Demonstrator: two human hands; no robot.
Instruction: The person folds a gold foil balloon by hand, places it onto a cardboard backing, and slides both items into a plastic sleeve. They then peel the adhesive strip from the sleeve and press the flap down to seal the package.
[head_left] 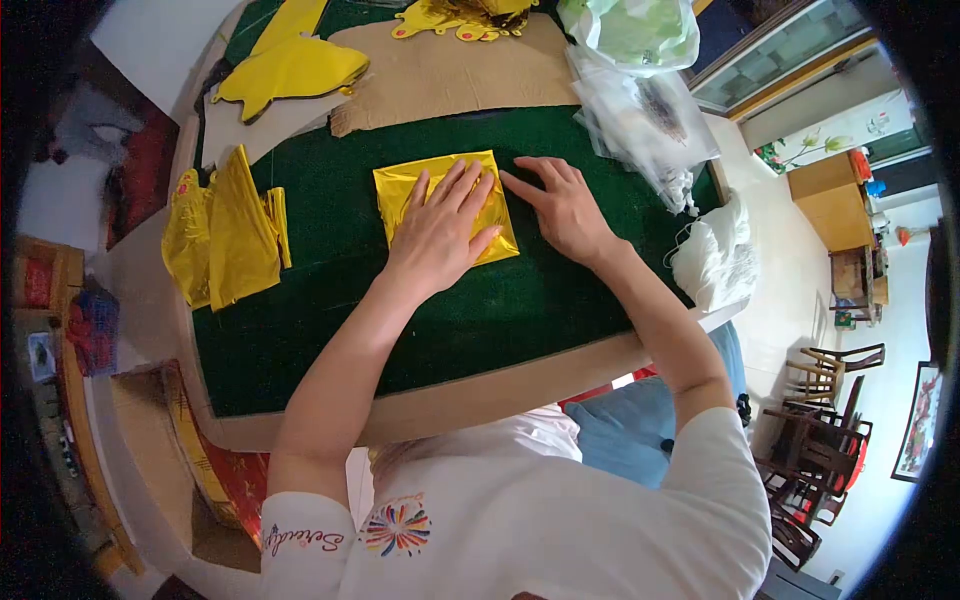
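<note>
A folded square of shiny gold foil (497, 240) lies on the dark green tabletop in front of me. My left hand (437, 230) rests flat on it, fingers spread and pointing away from me. Just off the square's right edge is my right hand (565, 212), palm down on the green surface. Its fingers are stretched out, one fingertip close to the foil's edge; whether it touches is hard to tell. I see nothing held in either hand.
Crumpled gold foil pieces (225, 240) lie at the left. Yellow fish-like foil shapes (295, 72) and brown cardboard (460, 80) are along the far side. Plastic bags (645, 125) and a bundle of white string (715, 255) sit at the right edge.
</note>
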